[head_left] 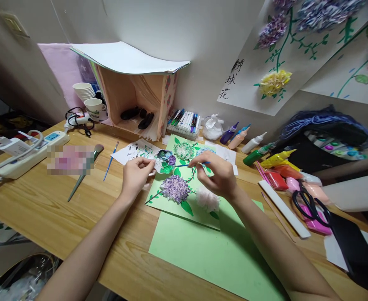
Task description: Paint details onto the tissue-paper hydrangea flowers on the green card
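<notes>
My left hand [137, 173] pinches the edge of a small paint palette [164, 157] whose wells hold dark, purple and green paint. In my right hand [216, 172] is a thin blue paintbrush [184, 165], its tip over the palette's right side near the green paint. Under both lies a light green card [171, 211] with painted leaves and stems. On it sit a raised purple flower [175, 188], a pale pink flower [207, 199] and a white-green flower [184, 149]. A blue flower [207, 151] is partly covered by my right hand.
A larger green sheet [184, 251] lies under the card. Paint bottles [255, 155], scissors [310, 205] and a white strip [284, 209] lie right. Left are a second brush [111, 161], a large brush [83, 175] and a power strip [33, 154]. Markers [185, 122] stand behind.
</notes>
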Demonstrator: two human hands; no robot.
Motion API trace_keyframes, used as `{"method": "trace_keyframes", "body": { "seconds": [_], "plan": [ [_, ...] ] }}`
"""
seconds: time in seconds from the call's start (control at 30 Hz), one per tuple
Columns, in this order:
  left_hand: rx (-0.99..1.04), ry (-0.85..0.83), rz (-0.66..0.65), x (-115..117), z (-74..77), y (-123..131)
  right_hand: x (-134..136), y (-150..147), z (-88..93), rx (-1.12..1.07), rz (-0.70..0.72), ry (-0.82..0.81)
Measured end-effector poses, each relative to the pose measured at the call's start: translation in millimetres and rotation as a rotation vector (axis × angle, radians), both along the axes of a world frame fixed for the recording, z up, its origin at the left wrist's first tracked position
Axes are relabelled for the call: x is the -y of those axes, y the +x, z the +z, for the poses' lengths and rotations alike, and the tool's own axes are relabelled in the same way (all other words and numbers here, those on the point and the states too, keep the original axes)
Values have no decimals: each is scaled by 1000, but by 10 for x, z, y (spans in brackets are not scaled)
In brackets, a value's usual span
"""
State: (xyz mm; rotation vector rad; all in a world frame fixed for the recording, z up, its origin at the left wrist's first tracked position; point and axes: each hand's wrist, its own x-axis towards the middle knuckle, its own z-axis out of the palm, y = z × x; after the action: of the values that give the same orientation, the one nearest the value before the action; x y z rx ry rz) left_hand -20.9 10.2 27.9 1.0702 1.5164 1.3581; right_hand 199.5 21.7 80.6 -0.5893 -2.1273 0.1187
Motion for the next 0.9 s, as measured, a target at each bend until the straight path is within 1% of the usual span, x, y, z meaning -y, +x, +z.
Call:
{"method": "trace_keyframes", "body": {
  "seconds": [0.07,0.23,0.5,0.8,0.9],
  "plan": [
    [11,0,-10,3,3,2,-7,-30,-48,20,28,5],
    [-29,25,-18,5,-7,0,-43,-32,-121,40,10,18],
    [-218,160,-2,41,-5,30,-10,-57,-124,67,-7,-5],
    [-258,205,-3,43,-4,32,27,-82,-81,11,-67,-93],
    [-266,209,-1,43,4,32,23,-71,-82,-45,-73,-165]
  ]
}}
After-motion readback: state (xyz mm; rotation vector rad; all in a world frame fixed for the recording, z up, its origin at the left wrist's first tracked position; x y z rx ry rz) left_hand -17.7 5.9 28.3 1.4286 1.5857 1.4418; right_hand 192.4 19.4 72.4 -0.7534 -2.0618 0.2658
